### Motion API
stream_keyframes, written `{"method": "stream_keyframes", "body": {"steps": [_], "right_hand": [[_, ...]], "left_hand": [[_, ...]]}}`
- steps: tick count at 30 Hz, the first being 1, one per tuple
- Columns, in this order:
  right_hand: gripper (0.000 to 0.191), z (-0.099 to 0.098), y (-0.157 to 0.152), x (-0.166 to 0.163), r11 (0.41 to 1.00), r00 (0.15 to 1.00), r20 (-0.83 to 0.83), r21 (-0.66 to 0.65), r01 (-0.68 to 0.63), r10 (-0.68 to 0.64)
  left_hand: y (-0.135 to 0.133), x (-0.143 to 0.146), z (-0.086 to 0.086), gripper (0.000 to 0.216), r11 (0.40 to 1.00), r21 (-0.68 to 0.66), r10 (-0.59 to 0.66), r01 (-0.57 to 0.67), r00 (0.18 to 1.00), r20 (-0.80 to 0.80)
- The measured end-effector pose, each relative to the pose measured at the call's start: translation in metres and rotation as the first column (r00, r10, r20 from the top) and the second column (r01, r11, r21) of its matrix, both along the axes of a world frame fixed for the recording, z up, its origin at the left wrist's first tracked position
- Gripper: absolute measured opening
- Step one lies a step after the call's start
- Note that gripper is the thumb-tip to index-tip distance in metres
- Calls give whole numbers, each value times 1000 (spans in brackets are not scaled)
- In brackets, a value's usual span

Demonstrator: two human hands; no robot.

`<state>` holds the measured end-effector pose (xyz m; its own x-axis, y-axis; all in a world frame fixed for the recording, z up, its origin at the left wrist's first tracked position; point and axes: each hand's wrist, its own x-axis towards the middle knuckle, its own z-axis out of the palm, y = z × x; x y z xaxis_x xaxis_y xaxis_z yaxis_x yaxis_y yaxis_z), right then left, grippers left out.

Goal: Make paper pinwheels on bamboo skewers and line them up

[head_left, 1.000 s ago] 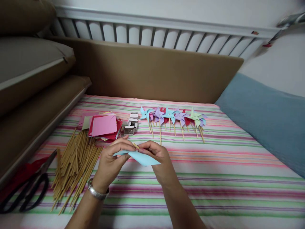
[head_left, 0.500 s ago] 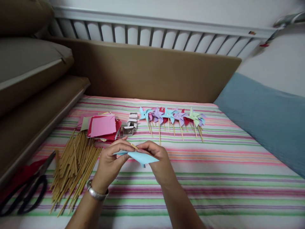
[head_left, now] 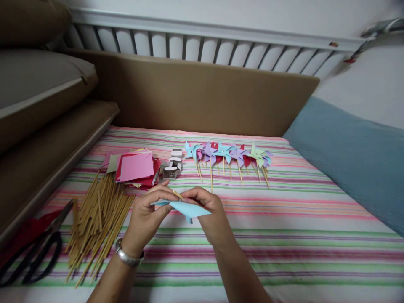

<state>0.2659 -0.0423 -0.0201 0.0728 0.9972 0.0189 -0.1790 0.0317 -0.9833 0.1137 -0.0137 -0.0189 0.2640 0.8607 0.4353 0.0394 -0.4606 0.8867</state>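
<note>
A light blue paper pinwheel [head_left: 187, 208] is held between both hands above the striped cloth, its folded blades facing down toward me. My left hand [head_left: 148, 212] pinches its left side, thumb below and fingers above. My right hand [head_left: 205, 206] is closed at the other side, its fingertips near the middle. The end of a wooden stick [head_left: 177, 194] shows between the fingertips, behind the paper. The rest of the stick is hidden by paper and hands. A silver bracelet [head_left: 128, 253] circles my left wrist.
Left lie a pile of wooden sticks [head_left: 99, 223], black-handled scissors [head_left: 44, 252] and stacked colored paper squares [head_left: 135, 167]. Small open boxes [head_left: 172, 166] stand beside the paper. Several finished pinwheels [head_left: 224, 152] lie in a row farther back. A brown board [head_left: 205, 97] and a blue panel [head_left: 347, 151] border the cloth.
Almost nothing differs. Both hands keep their grip on the blue pinwheel, with only a tiny shift of the paper and stick end.
</note>
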Motion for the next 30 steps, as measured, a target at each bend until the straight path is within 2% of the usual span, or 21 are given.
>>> {"method": "stream_keyframes", "body": {"steps": [8,14,23,30], "right_hand": [[5,1,-1,-1,997,995,87,67,40,-45],[6,7,-2,-2,978,968,208,181,104,-142],[21,3,-1,-5,966,962,223,239,102,-156],[29,2,0,-8,950,970,162,286,129,-181]], "left_hand": [[-2,2,2,3,1000,-21,-7,7,1000,5],[-3,2,2,7,997,-72,0,3,999,32],[-3,3,-2,6,994,-103,33,-25,997,75],[0,0,-7,6,990,-134,45,-37,997,57]]}}
